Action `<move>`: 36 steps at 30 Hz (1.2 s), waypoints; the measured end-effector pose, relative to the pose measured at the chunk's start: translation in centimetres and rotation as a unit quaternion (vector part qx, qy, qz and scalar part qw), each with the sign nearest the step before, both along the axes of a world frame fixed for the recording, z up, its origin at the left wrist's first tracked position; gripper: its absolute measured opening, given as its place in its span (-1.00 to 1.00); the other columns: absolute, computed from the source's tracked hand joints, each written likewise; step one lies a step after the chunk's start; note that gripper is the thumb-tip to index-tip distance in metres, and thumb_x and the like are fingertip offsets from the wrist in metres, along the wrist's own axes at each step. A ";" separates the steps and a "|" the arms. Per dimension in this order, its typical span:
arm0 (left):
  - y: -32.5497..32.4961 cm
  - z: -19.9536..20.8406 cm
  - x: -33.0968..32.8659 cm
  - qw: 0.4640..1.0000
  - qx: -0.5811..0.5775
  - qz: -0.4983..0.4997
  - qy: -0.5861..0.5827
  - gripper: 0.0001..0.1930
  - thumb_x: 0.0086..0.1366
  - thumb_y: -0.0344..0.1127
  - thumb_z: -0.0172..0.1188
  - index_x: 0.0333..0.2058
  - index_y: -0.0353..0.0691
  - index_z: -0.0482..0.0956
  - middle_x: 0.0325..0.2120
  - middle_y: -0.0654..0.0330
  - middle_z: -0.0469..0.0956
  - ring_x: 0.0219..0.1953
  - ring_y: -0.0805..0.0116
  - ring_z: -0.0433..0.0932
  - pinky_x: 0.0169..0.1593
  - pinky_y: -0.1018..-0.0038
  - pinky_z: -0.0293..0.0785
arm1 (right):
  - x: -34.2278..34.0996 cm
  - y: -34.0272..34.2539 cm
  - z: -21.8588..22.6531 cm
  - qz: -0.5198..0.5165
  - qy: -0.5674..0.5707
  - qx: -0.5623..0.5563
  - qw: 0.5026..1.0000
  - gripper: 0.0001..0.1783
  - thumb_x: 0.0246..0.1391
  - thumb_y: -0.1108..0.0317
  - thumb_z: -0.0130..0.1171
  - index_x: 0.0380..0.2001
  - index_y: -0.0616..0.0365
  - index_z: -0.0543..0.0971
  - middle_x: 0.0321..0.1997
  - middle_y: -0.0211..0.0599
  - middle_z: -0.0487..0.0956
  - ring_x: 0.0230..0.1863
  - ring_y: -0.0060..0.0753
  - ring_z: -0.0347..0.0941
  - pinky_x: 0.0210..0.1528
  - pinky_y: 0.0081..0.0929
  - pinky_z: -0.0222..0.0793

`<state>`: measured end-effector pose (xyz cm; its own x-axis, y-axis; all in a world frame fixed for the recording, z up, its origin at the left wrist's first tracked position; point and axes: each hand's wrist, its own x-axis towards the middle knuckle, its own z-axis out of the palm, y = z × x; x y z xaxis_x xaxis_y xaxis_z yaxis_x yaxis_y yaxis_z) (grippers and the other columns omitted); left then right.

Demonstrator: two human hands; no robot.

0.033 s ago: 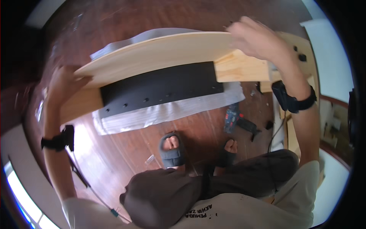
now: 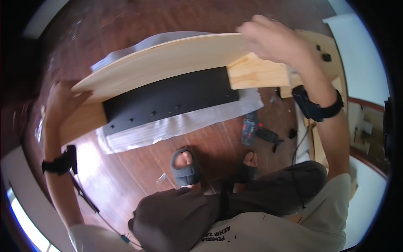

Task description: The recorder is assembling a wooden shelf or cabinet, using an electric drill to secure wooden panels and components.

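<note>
Between the two frames, the frame and both hands shift slightly left in view, along with the floor; camera movement likely accounts for this. No change between hands and boards is evident.

Left hand (image 2: 63, 101) is clamped over the left end of the long pale panel (image 2: 168, 59). Right hand (image 2: 273, 40) is at that panel's far right corner, fingers curled; blur prevents telling whether it grips. Hands are well apart.

Long pale panel stands on edge above the far side of the white foam sheet (image 2: 176, 130), between the left end board (image 2: 84, 119) and right end board (image 2: 260, 73). Its long axis runs left to right, right end farther away; its broad inner face points toward the person. Black panel (image 2: 168, 92) lies inside, its dark pegs along the near edge.

Risk, in judgement: uneven hand pressure could rack the corners; the loose sheet could slide on the floor (image 2: 218, 136). Power drill (image 2: 249, 128), near the sheet's near right corner, presents a trip hazard.
</note>
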<state>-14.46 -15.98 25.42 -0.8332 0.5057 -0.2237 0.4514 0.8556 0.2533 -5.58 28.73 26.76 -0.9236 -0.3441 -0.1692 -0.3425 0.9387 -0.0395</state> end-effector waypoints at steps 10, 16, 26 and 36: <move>-0.1 -0.3 0.0 1.000 0.018 -0.001 0.014 -0.70 0.04 -0.31 0.38 -0.29 -0.40 0.68 -0.48 -0.10 0.64 -0.45 0.08 0.66 -0.23 0.33 0.54 | 0.3 -1.4 0.5 -0.032 0.022 0.034 0.999 -0.71 0.06 0.22 0.28 -0.17 0.11 0.61 -0.14 -0.01 0.56 -0.01 0.05 0.49 0.02 -0.15 0.45; 0.3 0.6 -0.2 0.999 -0.013 0.024 -0.027 -0.70 0.07 -0.30 0.38 -0.26 -0.39 0.68 -0.46 -0.09 0.65 -0.42 0.06 0.67 -0.23 0.32 0.53 | -0.5 -1.3 0.0 0.026 0.016 0.020 0.999 -0.77 0.02 0.23 0.30 -0.34 0.17 0.63 -0.27 -0.03 0.60 -0.04 0.11 0.50 -0.02 -0.13 0.46; -0.6 0.3 -0.7 0.999 -0.047 0.019 -0.017 -0.57 0.02 -0.21 0.44 -0.14 -0.30 0.66 -0.30 -0.05 0.68 -0.27 0.10 0.68 -0.12 0.31 0.54 | 0.3 1.2 1.0 -0.007 0.067 -0.111 0.992 -0.37 0.19 -0.02 0.15 0.21 0.15 0.42 0.18 0.01 0.50 0.28 -0.09 0.35 0.23 -0.25 0.34; 19.1 4.5 0.8 0.951 0.250 -0.092 -0.159 -0.46 0.35 0.02 0.15 0.12 -0.29 0.45 -0.05 -0.01 0.57 0.05 0.18 0.52 0.14 0.36 0.38 | 12.5 12.5 8.7 -0.163 -0.167 -0.067 0.970 -0.46 0.19 0.07 0.16 0.15 0.12 0.46 -0.19 -0.14 0.67 -0.17 -0.13 0.60 -0.09 -0.29 0.48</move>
